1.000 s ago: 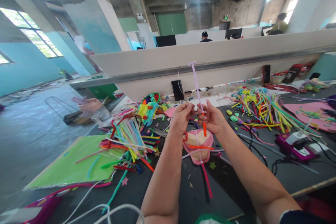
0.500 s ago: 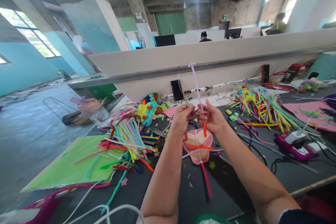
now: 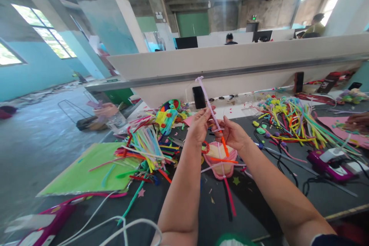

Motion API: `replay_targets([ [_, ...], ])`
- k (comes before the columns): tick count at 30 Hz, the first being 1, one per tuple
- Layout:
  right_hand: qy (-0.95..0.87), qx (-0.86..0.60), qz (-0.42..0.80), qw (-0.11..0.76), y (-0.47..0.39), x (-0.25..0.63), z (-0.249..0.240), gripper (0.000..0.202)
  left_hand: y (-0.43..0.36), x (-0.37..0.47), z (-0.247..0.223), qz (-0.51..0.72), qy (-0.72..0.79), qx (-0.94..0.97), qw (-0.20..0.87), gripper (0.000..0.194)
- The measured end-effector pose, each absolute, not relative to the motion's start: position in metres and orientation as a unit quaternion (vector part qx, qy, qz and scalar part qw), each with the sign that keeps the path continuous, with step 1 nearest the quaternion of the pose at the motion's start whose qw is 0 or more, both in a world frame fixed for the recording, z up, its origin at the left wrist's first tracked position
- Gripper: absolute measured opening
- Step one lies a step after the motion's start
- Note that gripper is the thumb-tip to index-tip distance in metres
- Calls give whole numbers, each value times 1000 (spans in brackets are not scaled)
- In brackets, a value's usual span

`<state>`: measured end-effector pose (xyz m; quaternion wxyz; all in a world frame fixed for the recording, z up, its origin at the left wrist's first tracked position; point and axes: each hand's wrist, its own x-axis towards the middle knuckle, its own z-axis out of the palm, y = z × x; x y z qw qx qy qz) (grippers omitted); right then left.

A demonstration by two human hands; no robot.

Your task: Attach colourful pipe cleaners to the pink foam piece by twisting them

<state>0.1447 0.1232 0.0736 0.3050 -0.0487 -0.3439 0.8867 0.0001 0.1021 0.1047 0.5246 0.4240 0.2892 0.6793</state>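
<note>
Both hands, left hand [image 3: 198, 126] and right hand [image 3: 232, 133], pinch a lilac pipe cleaner [image 3: 208, 103], now tilted leftward, above the pink heart [image 3: 220, 162] mid-counter.

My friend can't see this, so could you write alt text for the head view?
Both hands, left hand and right hand, pinch a lilac pipe cleaner with an orange end above a pink heart craft on a dark table strewn with colourful pipe cleaners.

hands [image 3: 198, 126]: 2 own, 1 other at right edge [image 3: 356, 122] | lilac pipe cleaner [image 3: 206, 99]: 1 | pink heart piece [image 3: 221, 159]: 1 | phones upright [image 3: 198, 97]: 2 | pipe-cleaner heaps [image 3: 145, 148]: 2 | green sheet [image 3: 83, 171]: 1 | glue guns [image 3: 331, 159]: 2
</note>
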Motion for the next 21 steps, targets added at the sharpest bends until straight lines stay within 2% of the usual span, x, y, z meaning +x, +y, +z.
replay_targets([
  [6, -365, -56, 881, 296, 125, 145, 73, 42, 101, 8, 105, 679, 327, 413, 512, 33],
  [21, -350, -49, 891, 287, 126, 146, 73, 36, 102, 9, 100, 671, 307, 446, 507, 31],
])
